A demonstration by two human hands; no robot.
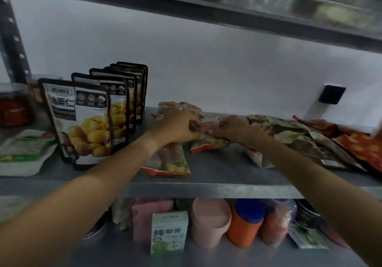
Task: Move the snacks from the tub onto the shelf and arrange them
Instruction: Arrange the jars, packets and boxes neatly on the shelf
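From the head view, we see both hands on one small red-and-white snack pouch (pixel 208 127) at mid-shelf (pixel 217 188): our left hand (pixel 177 127) curls its fingers around the near end, our right hand (pixel 231 129) pinches the other. It sits among more red-and-white pouches (pixel 167 161), right of the upright row of chestnut bags (pixel 86 119). The tub is out of sight. We'd call this pouch light, soft and crinkly, probably slick film, so the sealed edges look like the best hold, without squeezing the contents.
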